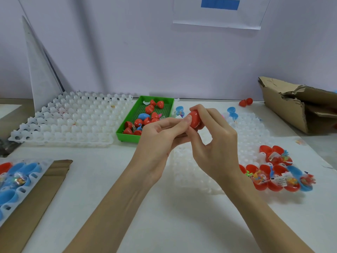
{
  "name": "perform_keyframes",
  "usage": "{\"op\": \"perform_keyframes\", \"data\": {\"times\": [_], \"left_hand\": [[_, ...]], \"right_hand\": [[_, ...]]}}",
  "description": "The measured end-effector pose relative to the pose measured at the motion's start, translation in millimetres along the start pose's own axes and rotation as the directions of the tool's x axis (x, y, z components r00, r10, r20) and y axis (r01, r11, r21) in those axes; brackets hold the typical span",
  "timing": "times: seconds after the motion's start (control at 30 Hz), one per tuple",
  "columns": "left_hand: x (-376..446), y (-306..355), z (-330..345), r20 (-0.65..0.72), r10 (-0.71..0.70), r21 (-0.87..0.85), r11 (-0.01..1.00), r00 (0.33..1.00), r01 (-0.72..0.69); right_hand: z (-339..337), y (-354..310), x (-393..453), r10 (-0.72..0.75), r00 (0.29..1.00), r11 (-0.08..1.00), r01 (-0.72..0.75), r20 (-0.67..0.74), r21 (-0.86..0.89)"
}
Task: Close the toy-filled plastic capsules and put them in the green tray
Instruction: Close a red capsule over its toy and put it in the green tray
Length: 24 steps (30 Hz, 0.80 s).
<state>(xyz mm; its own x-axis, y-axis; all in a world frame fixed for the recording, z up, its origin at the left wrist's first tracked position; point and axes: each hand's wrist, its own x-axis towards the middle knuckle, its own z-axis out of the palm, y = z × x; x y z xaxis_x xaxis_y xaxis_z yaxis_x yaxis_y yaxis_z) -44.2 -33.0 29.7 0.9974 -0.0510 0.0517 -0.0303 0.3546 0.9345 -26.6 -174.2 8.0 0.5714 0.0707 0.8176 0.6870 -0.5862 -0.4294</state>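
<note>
Pale lilac wall [127,42] stands behind a white table [102,179].

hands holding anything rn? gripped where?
Yes: one red capsule, held by both. Right hand curls over its top and far side; left hand pinches its near end with thumb and fingertips.

L grip [160,136] + R grip [213,136] raised, fingers curled, pinching together

The white flat table [102,172] carries a green rectangular plastic tray [127,136], white moulded plastic grids [73,121], a torn brown cardboard box [284,108] and loose red open capsules [273,179].
</note>
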Motion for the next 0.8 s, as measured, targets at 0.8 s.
{"op": "perform_keyframes", "data": {"times": [0.8], "left_hand": [[5,3,-5,-0.020,-0.052,-0.139,0.989,0.998,0.049]], "right_hand": [[6,-8,-1,0.077,0.997,0.997,-0.077,-0.005,0.004]]}}
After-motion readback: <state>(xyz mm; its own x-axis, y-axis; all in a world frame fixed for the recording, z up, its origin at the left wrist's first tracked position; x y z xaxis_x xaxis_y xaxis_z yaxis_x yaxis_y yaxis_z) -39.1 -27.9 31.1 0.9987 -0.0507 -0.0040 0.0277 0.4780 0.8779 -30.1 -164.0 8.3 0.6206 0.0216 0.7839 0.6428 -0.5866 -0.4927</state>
